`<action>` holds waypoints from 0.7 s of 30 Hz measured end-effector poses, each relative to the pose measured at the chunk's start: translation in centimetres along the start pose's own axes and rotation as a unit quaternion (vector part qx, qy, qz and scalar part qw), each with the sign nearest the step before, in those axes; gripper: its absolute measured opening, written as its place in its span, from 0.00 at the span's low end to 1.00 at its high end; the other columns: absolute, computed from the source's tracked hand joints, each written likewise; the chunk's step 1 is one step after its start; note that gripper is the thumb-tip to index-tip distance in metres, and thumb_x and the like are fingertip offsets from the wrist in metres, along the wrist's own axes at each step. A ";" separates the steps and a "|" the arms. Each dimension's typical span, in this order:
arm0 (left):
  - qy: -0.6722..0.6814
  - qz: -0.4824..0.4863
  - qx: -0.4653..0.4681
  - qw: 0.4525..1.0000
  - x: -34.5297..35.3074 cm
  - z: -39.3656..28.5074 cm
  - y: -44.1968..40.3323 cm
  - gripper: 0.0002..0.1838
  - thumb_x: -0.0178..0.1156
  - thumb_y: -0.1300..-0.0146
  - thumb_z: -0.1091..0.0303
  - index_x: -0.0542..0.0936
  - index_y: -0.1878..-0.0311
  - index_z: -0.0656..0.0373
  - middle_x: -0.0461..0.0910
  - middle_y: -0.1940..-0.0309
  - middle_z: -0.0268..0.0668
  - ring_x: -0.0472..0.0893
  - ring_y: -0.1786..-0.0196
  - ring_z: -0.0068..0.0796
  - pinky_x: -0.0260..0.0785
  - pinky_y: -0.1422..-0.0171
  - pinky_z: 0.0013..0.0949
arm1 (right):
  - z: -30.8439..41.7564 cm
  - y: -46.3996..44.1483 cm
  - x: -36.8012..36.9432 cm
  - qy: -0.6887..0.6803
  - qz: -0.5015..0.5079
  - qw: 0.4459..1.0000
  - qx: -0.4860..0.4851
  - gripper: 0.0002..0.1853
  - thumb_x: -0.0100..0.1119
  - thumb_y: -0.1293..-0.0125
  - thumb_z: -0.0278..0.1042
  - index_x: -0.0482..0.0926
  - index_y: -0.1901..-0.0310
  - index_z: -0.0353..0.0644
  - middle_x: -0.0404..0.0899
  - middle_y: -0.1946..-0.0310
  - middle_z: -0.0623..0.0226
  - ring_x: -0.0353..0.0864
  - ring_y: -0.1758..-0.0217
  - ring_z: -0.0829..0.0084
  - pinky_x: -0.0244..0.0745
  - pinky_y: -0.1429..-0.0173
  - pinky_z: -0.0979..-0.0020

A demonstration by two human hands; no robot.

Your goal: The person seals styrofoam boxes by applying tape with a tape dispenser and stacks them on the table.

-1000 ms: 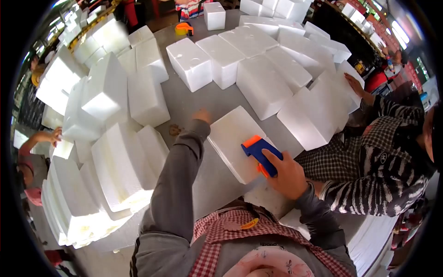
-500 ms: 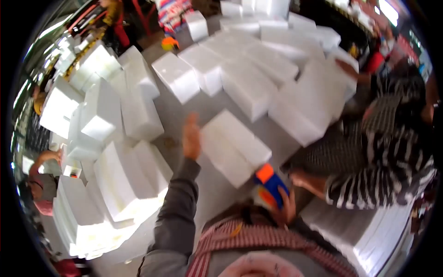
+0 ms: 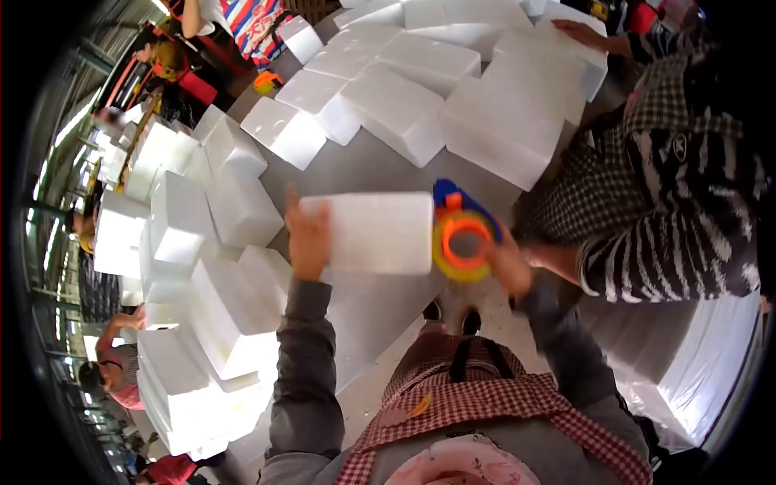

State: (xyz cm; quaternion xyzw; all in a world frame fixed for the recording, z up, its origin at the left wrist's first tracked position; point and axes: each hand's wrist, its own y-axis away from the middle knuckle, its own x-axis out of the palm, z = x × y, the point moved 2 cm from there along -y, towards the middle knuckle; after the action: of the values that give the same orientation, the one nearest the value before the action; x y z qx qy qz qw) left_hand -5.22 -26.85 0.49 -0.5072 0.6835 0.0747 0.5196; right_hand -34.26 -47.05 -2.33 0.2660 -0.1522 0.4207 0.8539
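Observation:
A white foam box (image 3: 376, 234) lies crosswise in front of me at the grey table's near side. At its left end is my left hand (image 3: 309, 242), open, thumb and fingers apart and slightly blurred; whether it presses on the box I cannot tell. My right hand (image 3: 508, 263) is closed around the handle of a blue tape dispenser (image 3: 490, 217). The dispenser carries a yellow and orange tape roll (image 3: 465, 246) and sits right beside the box's right end.
Several white foam boxes (image 3: 396, 109) crowd the far side of the grey table (image 3: 364, 166), and more are stacked at left (image 3: 234, 303). A co-worker in striped clothing (image 3: 671, 218) stands close at right, one hand (image 3: 578, 34) on a box. An orange tape dispenser (image 3: 265, 81) lies farther back.
The box has turned from slanted to nearly square with me. My left hand has come to its left end. My right hand has raised the dispenser beside its right end.

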 end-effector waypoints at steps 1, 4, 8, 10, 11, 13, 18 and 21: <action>-0.093 -0.051 0.133 0.985 0.1 -1.6 0.2 0.32 0.45 0.36 0.41 0.71 0.42 0.60 0.68 0.41 0.50 0.66 0.40 0.49 0.67 0.44 0.42 | -0.8 -2.1 -0.7 -0.083 0.000 0.996 0.036 0.33 0.55 0.41 0.25 0.53 0.34 0.43 0.70 0.48 0.64 0.75 0.51 0.70 0.75 0.53 0.72; -0.134 0.114 0.151 0.973 2.1 -3.8 -1.4 0.24 0.49 0.38 0.44 0.68 0.38 0.33 0.60 0.35 0.44 0.58 0.37 0.58 0.62 0.40 0.50 | -4.1 -3.8 -2.7 -0.174 0.037 0.980 0.086 0.33 0.51 0.39 0.23 0.52 0.33 0.42 0.72 0.50 0.67 0.74 0.51 0.72 0.72 0.50 0.73; -0.177 0.081 0.177 0.965 2.5 -3.3 -1.0 0.25 0.48 0.38 0.43 0.68 0.38 0.35 0.63 0.36 0.41 0.60 0.37 0.57 0.63 0.41 0.50 | -8.8 7.1 3.4 -0.043 -0.061 0.995 -0.068 0.32 0.50 0.39 0.23 0.53 0.33 0.43 0.71 0.49 0.67 0.73 0.52 0.73 0.70 0.49 0.76; -0.174 0.038 0.194 0.965 2.0 -3.7 -0.1 0.25 0.47 0.38 0.42 0.68 0.38 0.36 0.65 0.38 0.42 0.62 0.39 0.56 0.64 0.43 0.52 | -10.6 8.5 5.3 0.016 -0.076 0.993 -0.089 0.32 0.50 0.39 0.24 0.53 0.33 0.44 0.71 0.49 0.66 0.73 0.52 0.73 0.70 0.49 0.76; -0.176 0.045 0.199 0.963 1.1 -4.0 1.4 0.25 0.47 0.38 0.42 0.68 0.38 0.36 0.65 0.38 0.42 0.62 0.39 0.56 0.64 0.43 0.52 | -11.1 6.5 5.5 0.009 -0.090 0.989 -0.121 0.31 0.53 0.40 0.27 0.55 0.35 0.42 0.71 0.48 0.63 0.72 0.49 0.71 0.69 0.47 0.73; -0.255 0.154 0.056 0.953 -1.1 -5.3 3.3 0.27 0.46 0.37 0.42 0.68 0.38 0.39 0.65 0.39 0.45 0.63 0.39 0.54 0.62 0.42 0.53 | -9.3 1.3 5.1 0.087 -0.122 0.976 -0.156 0.32 0.58 0.42 0.32 0.55 0.37 0.41 0.71 0.49 0.59 0.73 0.49 0.68 0.70 0.47 0.69; -0.169 0.038 0.355 0.919 -1.4 -3.2 4.9 0.23 0.45 0.34 0.50 0.66 0.36 0.40 0.61 0.37 0.48 0.71 0.44 0.50 0.68 0.51 0.52 | -7.7 -3.5 3.5 0.269 -0.100 0.950 -0.122 0.36 0.62 0.45 0.35 0.55 0.37 0.41 0.73 0.52 0.56 0.75 0.53 0.67 0.73 0.52 0.67; 0.027 0.153 0.173 0.973 -2.1 -4.6 5.6 0.22 0.43 0.33 0.54 0.66 0.36 0.43 0.60 0.36 0.49 0.76 0.52 0.52 0.70 0.54 0.49 | -9.2 4.8 3.8 0.023 -0.059 0.990 -0.127 0.34 0.63 0.45 0.29 0.58 0.38 0.42 0.72 0.51 0.63 0.74 0.53 0.73 0.72 0.54 0.71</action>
State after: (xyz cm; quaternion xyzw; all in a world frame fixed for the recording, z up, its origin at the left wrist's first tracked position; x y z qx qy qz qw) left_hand -12.58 -25.78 1.83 -0.3009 0.7694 0.0209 0.5631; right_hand -35.50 -36.81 -6.37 0.1537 -0.1686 0.3530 0.9074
